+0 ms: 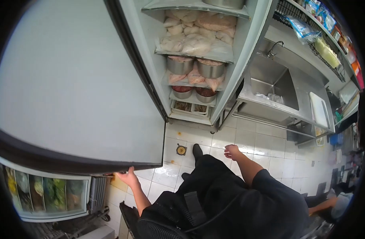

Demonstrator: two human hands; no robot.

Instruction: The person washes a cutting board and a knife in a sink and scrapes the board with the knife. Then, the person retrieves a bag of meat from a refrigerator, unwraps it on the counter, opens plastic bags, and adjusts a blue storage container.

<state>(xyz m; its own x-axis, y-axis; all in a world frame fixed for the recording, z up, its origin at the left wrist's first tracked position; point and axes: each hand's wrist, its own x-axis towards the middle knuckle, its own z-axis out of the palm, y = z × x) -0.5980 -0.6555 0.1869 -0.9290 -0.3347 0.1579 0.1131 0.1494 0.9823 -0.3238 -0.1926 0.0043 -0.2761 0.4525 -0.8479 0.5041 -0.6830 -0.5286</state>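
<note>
My left hand [129, 177] is at the free edge of a wide-open refrigerator door [75, 79], its thumb on the near edge and its fingers partly hidden behind. Over the floor tiles hangs my right hand [231, 152], empty, with its fingers loosely bent and apart. Inside the refrigerator [234, 51], bags of pale raw meat [192, 42] fill an upper shelf. Below them stand steel pots [210, 70] among bags of pink meat [195, 75]. Lower down are two steel bowls [182, 95] with red contents and white trays [190, 113] at the bottom.
A steel sink [276, 83] with a faucet stands right of the refrigerator, a white cutting board [319, 109] beside it. A floor drain [181, 149] lies before my feet. At lower left is a glass-fronted cooler [47, 191] with vegetables. Another person's arm [323, 205] shows at lower right.
</note>
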